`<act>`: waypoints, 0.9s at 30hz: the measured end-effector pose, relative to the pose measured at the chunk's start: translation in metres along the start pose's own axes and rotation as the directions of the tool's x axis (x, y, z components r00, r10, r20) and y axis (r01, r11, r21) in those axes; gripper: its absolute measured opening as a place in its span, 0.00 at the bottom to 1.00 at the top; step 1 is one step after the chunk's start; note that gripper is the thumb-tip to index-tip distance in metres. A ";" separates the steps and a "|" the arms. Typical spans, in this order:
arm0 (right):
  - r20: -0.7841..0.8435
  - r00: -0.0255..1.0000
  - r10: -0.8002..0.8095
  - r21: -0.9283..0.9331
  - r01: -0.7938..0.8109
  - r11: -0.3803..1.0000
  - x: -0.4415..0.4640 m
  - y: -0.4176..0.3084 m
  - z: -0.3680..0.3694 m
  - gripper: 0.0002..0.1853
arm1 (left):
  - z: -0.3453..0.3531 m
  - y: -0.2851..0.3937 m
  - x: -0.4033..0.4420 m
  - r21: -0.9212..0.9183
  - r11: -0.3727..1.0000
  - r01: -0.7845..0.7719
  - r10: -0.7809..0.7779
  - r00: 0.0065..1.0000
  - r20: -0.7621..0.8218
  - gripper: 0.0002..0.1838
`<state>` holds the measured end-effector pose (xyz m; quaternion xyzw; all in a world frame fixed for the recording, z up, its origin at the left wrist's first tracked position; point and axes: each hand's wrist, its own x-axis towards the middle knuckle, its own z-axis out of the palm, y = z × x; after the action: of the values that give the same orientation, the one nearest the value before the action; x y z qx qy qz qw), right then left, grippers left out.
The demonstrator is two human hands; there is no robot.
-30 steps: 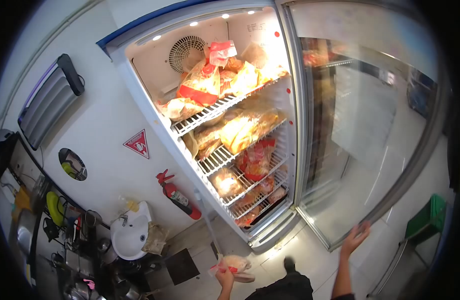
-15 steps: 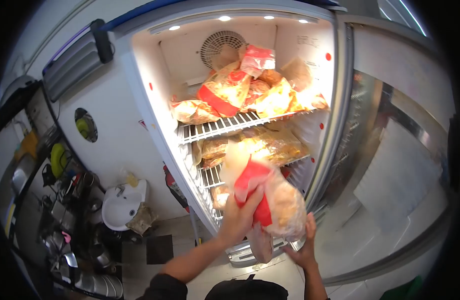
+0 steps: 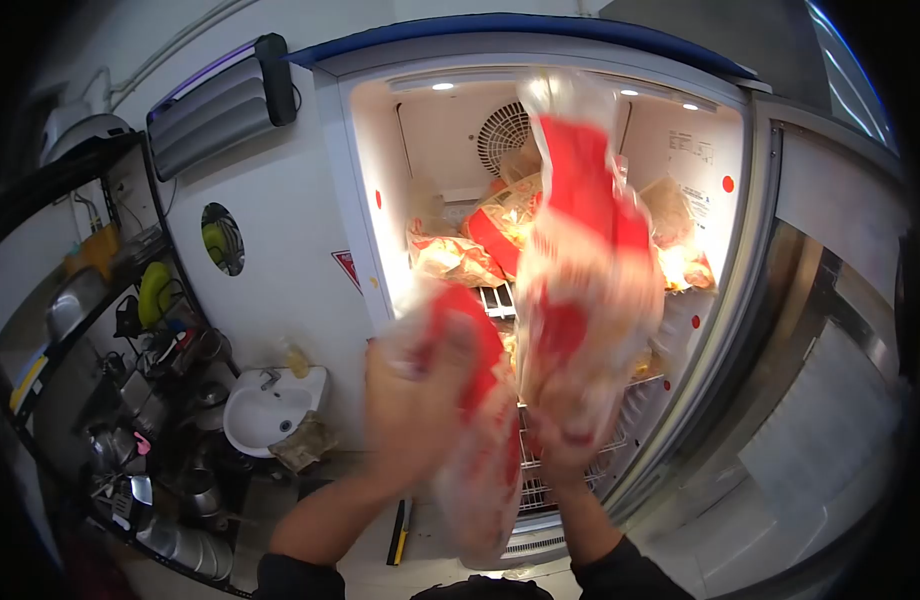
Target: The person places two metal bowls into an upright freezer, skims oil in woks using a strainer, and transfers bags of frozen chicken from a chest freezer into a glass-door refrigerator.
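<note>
Two red-and-clear plastic bags of pale food, blurred by motion, hang in front of the open lit fridge point(image 3: 345, 130). My left hand point(image 3: 415, 400) is wrapped round the upper part of the left bag point(image 3: 485, 450). The right bag point(image 3: 590, 270) stands tall before the upper shelf, its clear top reaching up near the fridge ceiling. Under its lower end is my right hand point(image 3: 565, 440), gripping it from below. Behind, more bagged food point(image 3: 455, 258) lies on the top wire shelf, partly hidden by the bags.
The glass door point(image 3: 830, 400) stands open at the right. A white sink point(image 3: 270, 425) is on the left wall, beside a dark rack point(image 3: 165, 310) with pots and utensils. A black-and-yellow object point(image 3: 400, 530) lies on the floor below the fridge.
My right hand let go of the door and now holds a bag. The food packages came up from low down to the fridge opening, and now show as two separate bags. The view moved closer.
</note>
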<state>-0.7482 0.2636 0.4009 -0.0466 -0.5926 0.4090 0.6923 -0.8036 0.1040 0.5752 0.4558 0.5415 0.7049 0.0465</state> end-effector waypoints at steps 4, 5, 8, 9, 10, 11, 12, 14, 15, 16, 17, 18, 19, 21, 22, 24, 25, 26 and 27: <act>0.269 0.883 0.384 0.504 -0.469 0.725 0.102 -0.027 0.034 0.21 | -0.036 0.010 0.002 0.033 0.990 -0.134 0.135 0.895 -0.425 0.19; 0.365 0.821 0.439 0.486 -0.570 0.662 0.119 -0.021 0.038 0.19 | -0.041 0.020 -0.002 0.055 0.983 -0.176 0.181 0.868 -0.462 0.18; 0.598 0.704 0.384 0.534 -0.706 0.465 0.169 0.033 0.079 0.22 | -0.059 0.029 -0.007 0.062 0.975 -0.212 0.216 0.860 -0.463 0.17; 0.429 0.774 0.465 0.625 -0.626 0.465 0.183 0.004 0.107 0.27 | -0.063 0.029 -0.007 0.060 0.977 -0.205 0.210 0.871 -0.445 0.16; 0.432 0.705 0.562 0.519 -0.704 0.485 0.205 0.018 0.122 0.31 | -0.065 0.023 -0.005 0.051 0.983 -0.179 0.178 0.826 -0.536 0.16; 0.738 0.494 0.460 0.359 -0.865 0.352 0.234 0.037 0.124 0.34 | -0.070 0.016 -0.005 0.082 0.984 -0.156 0.175 0.825 -0.537 0.16; 0.685 0.491 0.538 0.183 -0.831 0.526 0.248 0.038 0.125 0.36 | -0.079 0.009 -0.005 0.112 0.984 -0.137 0.176 0.825 -0.537 0.16; 0.520 0.621 0.586 -0.035 -0.670 0.741 0.248 0.032 0.124 0.36 | -0.087 0.005 -0.009 0.069 0.991 -0.115 0.134 0.830 -0.542 0.15; 0.560 0.643 0.522 -0.052 -0.602 0.797 0.238 0.028 0.116 0.34 | -0.092 0.002 -0.009 0.075 0.990 -0.116 0.138 0.833 -0.536 0.15; 0.604 0.652 0.458 -0.068 -0.531 0.845 0.226 0.021 0.104 0.33 | -0.097 -0.002 -0.011 0.079 0.990 -0.113 0.138 0.833 -0.536 0.15; 0.651 0.647 0.396 -0.083 -0.459 0.885 0.210 0.010 0.093 0.32 | -0.102 -0.005 -0.014 0.085 0.991 -0.105 0.134 0.831 -0.539 0.14; 0.708 0.592 0.384 -0.092 -0.463 0.882 0.194 -0.014 0.082 0.27 | -0.103 -0.008 -0.015 0.054 0.994 -0.099 0.112 0.831 -0.545 0.14; 0.750 0.562 0.350 -0.102 -0.424 0.900 0.175 -0.009 0.071 0.22 | -0.099 -0.008 -0.011 0.022 0.995 -0.099 0.095 0.829 -0.551 0.14; 0.821 0.386 0.420 -0.232 -0.445 0.865 0.134 -0.036 0.045 0.20 | -0.086 -0.003 -0.003 -0.033 0.996 -0.081 0.053 0.861 -0.506 0.14; 0.872 0.318 0.372 -0.231 -0.404 0.885 0.113 -0.045 0.034 0.23 | -0.076 0.004 0.001 -0.060 0.996 -0.069 0.033 0.887 -0.461 0.14; 0.908 0.179 0.379 -0.240 -0.521 0.820 0.051 -0.032 0.008 0.32 | -0.057 0.006 0.016 -0.075 0.995 -0.069 0.043 0.953 -0.298 0.14; 0.924 0.174 0.340 -0.160 -0.633 0.758 0.023 -0.002 -0.004 0.37 | -0.047 0.007 0.027 -0.051 0.995 -0.088 0.079 0.983 -0.166 0.15; 0.920 0.211 0.332 0.021 -0.870 0.493 -0.002 0.009 -0.008 0.43 | -0.031 0.011 0.036 -0.146 0.984 -0.106 0.083 0.984 -0.157 0.16; 0.874 0.267 0.407 0.107 -0.921 0.374 -0.019 0.005 -0.011 0.50 | -0.014 0.013 0.044 -0.239 0.963 -0.125 0.091 0.985 -0.149 0.17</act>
<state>-0.7400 0.2596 0.3802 0.0823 -0.5527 0.8237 0.0960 -0.8332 0.1129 0.6122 0.4261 0.4258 0.7977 0.0273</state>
